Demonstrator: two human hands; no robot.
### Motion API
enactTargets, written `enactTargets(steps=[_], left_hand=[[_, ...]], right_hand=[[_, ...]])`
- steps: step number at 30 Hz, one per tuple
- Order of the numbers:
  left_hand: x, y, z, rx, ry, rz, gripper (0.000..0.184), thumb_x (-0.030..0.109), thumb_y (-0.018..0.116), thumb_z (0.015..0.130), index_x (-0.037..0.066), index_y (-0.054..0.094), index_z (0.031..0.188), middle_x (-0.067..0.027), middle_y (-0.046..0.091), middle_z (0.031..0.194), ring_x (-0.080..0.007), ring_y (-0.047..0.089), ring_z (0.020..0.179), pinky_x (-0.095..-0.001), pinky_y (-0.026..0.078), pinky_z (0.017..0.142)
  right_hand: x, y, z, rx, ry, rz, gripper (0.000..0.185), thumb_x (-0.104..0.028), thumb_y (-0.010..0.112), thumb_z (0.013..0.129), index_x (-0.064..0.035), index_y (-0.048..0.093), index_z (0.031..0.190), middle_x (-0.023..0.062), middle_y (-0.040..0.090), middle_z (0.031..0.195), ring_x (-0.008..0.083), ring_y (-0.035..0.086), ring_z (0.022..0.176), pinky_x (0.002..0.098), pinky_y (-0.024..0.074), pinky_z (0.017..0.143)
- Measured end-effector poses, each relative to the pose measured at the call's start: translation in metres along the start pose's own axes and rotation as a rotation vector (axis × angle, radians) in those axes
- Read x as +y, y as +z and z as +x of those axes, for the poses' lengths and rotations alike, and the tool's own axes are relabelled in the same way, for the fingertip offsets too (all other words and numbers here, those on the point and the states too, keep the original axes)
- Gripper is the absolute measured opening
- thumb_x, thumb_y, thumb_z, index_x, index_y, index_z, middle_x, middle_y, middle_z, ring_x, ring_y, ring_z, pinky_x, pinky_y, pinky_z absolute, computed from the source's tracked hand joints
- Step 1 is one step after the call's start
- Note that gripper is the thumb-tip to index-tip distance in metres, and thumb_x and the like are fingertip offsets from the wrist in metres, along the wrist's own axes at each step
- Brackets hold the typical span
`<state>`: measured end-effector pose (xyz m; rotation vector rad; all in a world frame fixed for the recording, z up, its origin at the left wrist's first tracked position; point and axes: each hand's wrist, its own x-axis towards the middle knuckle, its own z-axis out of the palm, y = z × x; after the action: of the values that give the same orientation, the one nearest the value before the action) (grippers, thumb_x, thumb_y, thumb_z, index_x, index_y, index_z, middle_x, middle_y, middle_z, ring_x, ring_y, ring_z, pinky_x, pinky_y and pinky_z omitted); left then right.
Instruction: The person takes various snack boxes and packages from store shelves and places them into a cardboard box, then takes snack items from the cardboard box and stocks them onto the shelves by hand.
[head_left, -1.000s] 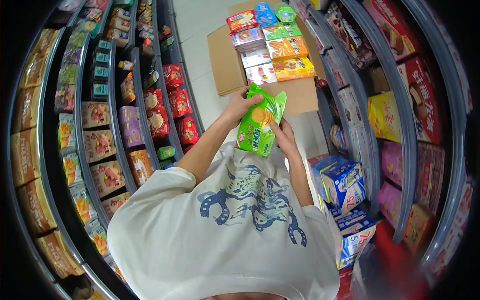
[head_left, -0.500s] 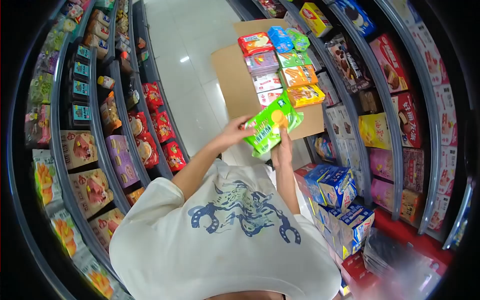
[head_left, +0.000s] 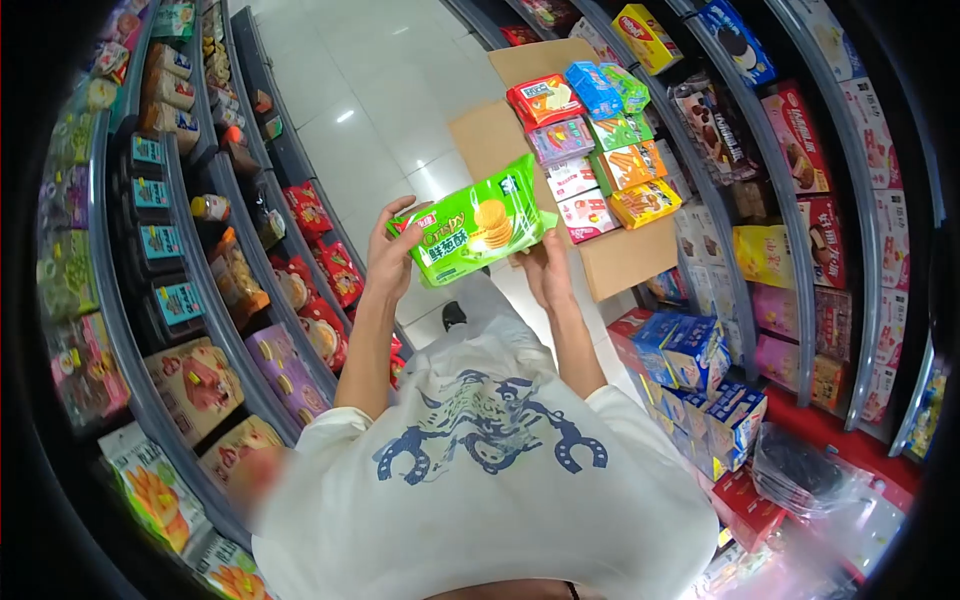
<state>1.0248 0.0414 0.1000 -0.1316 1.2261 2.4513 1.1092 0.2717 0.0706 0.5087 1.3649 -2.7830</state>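
Observation:
A green packet of crackers (head_left: 470, 226), printed with a stack of round biscuits, is held up in front of my chest. My left hand (head_left: 392, 245) grips its left end, thumb on the front. At the other end my right hand (head_left: 546, 265) holds the lower right corner, its fingers partly hidden behind the wrapper. Just beyond the packet stands an open cardboard box (head_left: 625, 258), full of snack packs: a red packet (head_left: 545, 98), a purple one (head_left: 561, 140), an orange box (head_left: 632, 165) and a yellow box (head_left: 645, 203) among them.
Shelves of snacks line both sides, with red bags (head_left: 338, 272) on the left and a yellow bag (head_left: 763, 254) on the right. Blue boxes (head_left: 690, 350) are stacked low at my right, near a clear plastic bag (head_left: 800, 470). Pale floor tiles (head_left: 350, 70) run between the shelves.
The cracker packet has swung from a steep tilt to nearly level, its front now turned towards me. Both hands moved with it, the left one out to the left. The view has shifted slightly.

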Motion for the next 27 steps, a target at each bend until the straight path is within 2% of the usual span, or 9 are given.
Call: enactTargets(steps=[2,3,6,7,9,12,17,23,27], left_hand=[[0.016,-0.002,0.016,-0.010,-0.001,0.023,0.057,0.010,0.072,0.082,-0.001,0.042,0.129,-0.0197,0.059,0.120,-0.0226,0.061,0.106,-0.0341,0.050,0.092],[0.024,-0.002,0.027,-0.016,-0.001,0.041,0.058,0.011,0.072,0.082,-0.001,0.042,0.129,-0.0202,0.058,0.121,-0.0230,0.061,0.106,-0.0343,0.050,0.091],[0.043,-0.005,0.065,0.054,-0.018,0.202,0.057,0.014,0.070,0.084,-0.002,0.041,0.130,-0.0198,0.059,0.121,-0.0237,0.062,0.104,-0.0350,0.052,0.089],[0.049,-0.006,0.076,0.104,-0.049,0.278,0.056,0.014,0.069,0.085,-0.002,0.040,0.130,-0.0197,0.059,0.121,-0.0235,0.062,0.104,-0.0350,0.052,0.089],[0.063,-0.009,0.107,0.174,-0.114,0.445,0.055,0.016,0.068,0.087,-0.002,0.040,0.131,-0.0195,0.059,0.121,-0.0233,0.062,0.103,-0.0349,0.053,0.088],[0.083,0.022,0.138,0.095,-0.137,0.490,0.054,0.016,0.066,0.089,-0.002,0.039,0.132,-0.0183,0.058,0.122,-0.0217,0.062,0.103,-0.0344,0.052,0.089],[0.100,0.048,0.191,-0.131,-0.132,0.618,0.070,0.010,0.068,0.085,-0.001,0.030,0.142,-0.0164,0.054,0.130,-0.0225,0.055,0.115,-0.0328,0.045,0.097],[0.119,0.065,0.245,-0.313,-0.104,0.570,0.073,0.005,0.068,0.082,0.001,0.029,0.143,-0.0160,0.052,0.132,-0.0227,0.053,0.117,-0.0329,0.042,0.100],[0.135,0.047,0.293,-0.427,-0.124,0.467,0.072,0.007,0.069,0.082,0.001,0.031,0.142,-0.0147,0.054,0.128,-0.0203,0.055,0.113,-0.0315,0.044,0.097]], right_hand=[[-0.008,0.012,0.020,0.049,-0.007,-0.047,0.057,-0.044,0.049,0.096,-0.0049,0.040,0.137,0.0071,0.055,0.124,0.0178,0.053,0.113,0.0360,0.0418,0.096],[-0.011,0.012,0.034,-0.032,0.039,-0.094,0.056,-0.038,0.049,0.097,-0.0011,0.038,0.138,0.0076,0.055,0.124,0.0144,0.053,0.113,0.0317,0.0421,0.096],[0.006,0.007,0.082,-0.121,0.122,-0.151,0.052,-0.030,0.050,0.098,0.0014,0.038,0.138,0.0084,0.055,0.126,0.0131,0.053,0.113,0.0292,0.0421,0.096],[0.000,0.014,0.093,-0.157,0.163,-0.058,0.051,-0.026,0.050,0.098,0.0027,0.037,0.138,0.0092,0.054,0.128,0.0131,0.053,0.114,0.0286,0.0418,0.097],[-0.004,0.021,0.120,-0.176,0.165,-0.057,0.051,-0.026,0.049,0.099,0.0022,0.036,0.139,0.0090,0.054,0.129,0.0140,0.053,0.113,0.0292,0.0417,0.097],[-0.011,0.017,0.139,-0.147,0.185,0.027,0.052,-0.027,0.049,0.099,0.0012,0.036,0.141,0.0088,0.054,0.129,0.0154,0.053,0.115,0.0294,0.0414,0.098],[-0.022,0.028,0.163,0.056,0.136,0.210,0.049,-0.030,0.050,0.098,-0.0013,0.041,0.137,0.0060,0.055,0.125,0.0133,0.054,0.110,0.0292,0.0442,0.093],[-0.050,0.050,0.183,0.157,0.028,0.307,0.049,-0.032,0.047,0.099,-0.0016,0.041,0.137,0.0079,0.054,0.130,0.0162,0.051,0.119,0.0341,0.0401,0.102],[-0.054,0.078,0.206,0.265,-0.103,0.122,0.049,-0.029,0.044,0.100,0.0004,0.037,0.139,0.0134,0.047,0.138,0.0239,0.048,0.125,0.0408,0.0355,0.108]])
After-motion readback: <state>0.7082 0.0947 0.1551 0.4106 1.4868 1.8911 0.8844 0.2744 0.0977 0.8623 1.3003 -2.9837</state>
